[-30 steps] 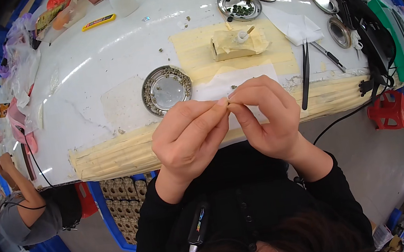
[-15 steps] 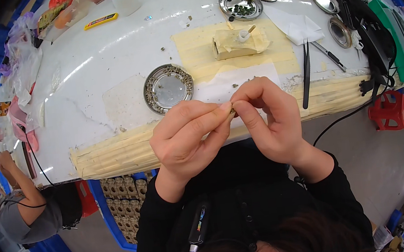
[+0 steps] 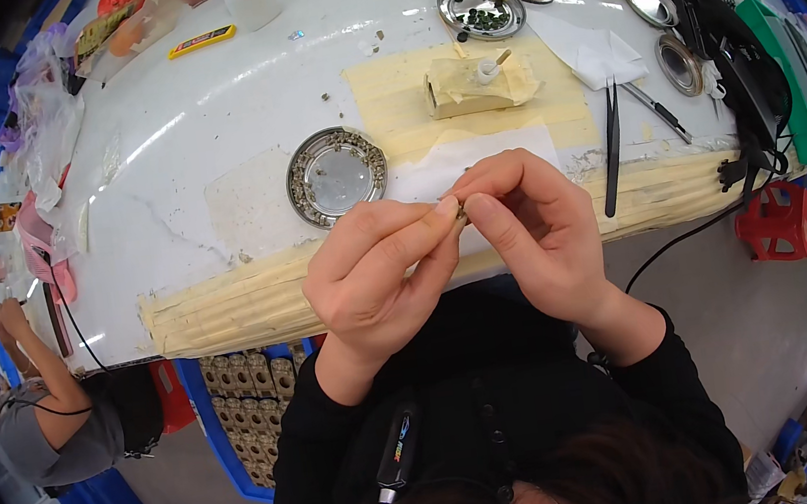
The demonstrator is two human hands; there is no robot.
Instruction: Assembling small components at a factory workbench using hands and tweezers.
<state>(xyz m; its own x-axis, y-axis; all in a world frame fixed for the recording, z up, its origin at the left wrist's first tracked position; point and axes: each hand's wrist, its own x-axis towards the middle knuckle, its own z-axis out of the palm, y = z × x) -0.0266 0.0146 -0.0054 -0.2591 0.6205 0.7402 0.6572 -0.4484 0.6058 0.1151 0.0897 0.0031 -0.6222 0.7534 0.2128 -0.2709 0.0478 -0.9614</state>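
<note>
Above the near edge of the table, my left hand [image 3: 381, 270] pinches a tiny brownish piece [image 3: 461, 213] between thumb and fingertips. From the other side, the thumb and forefinger of my right hand [image 3: 543, 235] close on the same piece. It is mostly covered by fingertips, so its kind cannot be made out. Beyond my left hand stands a round metal dish [image 3: 301, 210] with many small grey-brown bits around its inner rim. White paper [image 3: 420, 177] lies just behind my fingers, partly hidden by them.
Black tweezers [image 3: 613, 161] and a pen-like tool [image 3: 656, 110] lie to the right. A taped block [image 3: 455, 99] sits on yellow tape; behind it is a metal plate [image 3: 507, 30] of dark green bits. A blue crate [image 3: 204, 417] of metal parts is below the table. A co-worker [image 3: 52, 426] sits left.
My right fingertips have shifted slightly up and left around the piece, and now cover a small bit seen earlier on the paper. My left hand has barely moved.
</note>
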